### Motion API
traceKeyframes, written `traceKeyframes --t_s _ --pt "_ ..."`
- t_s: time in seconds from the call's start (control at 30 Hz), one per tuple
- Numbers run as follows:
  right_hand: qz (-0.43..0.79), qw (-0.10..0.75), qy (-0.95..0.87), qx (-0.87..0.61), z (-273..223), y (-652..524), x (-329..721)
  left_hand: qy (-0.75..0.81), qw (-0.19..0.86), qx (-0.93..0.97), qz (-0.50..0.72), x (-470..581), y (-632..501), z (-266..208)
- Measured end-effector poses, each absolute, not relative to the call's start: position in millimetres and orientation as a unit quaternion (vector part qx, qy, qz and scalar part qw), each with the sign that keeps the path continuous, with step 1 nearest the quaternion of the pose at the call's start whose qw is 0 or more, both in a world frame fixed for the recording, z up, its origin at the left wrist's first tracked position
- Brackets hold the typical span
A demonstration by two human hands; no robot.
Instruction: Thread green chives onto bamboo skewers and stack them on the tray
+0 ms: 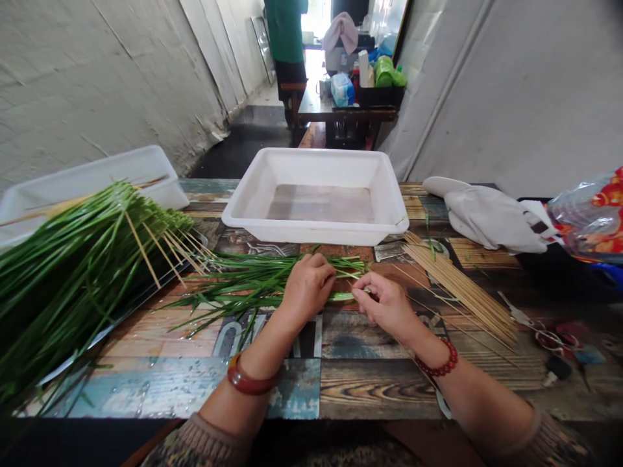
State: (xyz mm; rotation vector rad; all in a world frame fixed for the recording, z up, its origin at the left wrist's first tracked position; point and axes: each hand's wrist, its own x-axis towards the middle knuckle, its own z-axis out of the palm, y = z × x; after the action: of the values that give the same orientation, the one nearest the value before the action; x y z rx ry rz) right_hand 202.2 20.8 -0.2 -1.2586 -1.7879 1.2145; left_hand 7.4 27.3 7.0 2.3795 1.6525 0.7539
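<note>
Long green garlic chives [257,275] lie on the wood-patterned table, their pale cut ends pointing right. My left hand [310,282] rests over them with its fingers curled closed on some of the stalks. Close by on the right, my right hand [382,299] is pinched at the pale ends; what sits between its fingertips is too small to tell. Bamboo skewers [462,292] are fanned out just right of that hand. At the left, a big heap of chives [87,253] is threaded on skewers, whose tips stick out toward the middle.
A white plastic tub [311,233] stands behind my hands, another tub [160,191] at back left. White cloth [496,214], a plastic bag [594,214] and keys [555,368] lie to the right. Beyond, a person in green [287,39] stands beside a cluttered table [316,107].
</note>
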Motion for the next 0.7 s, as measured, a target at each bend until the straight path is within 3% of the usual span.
traceKeyframes --t_s 0.23,0.7 --pt "0.489 0.373 -0.637 -0.465 0.0 21.1 201.0 0.543 0.182 0.714 0.403 8.1 22.3 11.2" --pt "0.465 0.391 -0.647 -0.461 6.1 18.6 201.9 0.512 0.258 0.710 0.409 14.5 15.9 22.1"
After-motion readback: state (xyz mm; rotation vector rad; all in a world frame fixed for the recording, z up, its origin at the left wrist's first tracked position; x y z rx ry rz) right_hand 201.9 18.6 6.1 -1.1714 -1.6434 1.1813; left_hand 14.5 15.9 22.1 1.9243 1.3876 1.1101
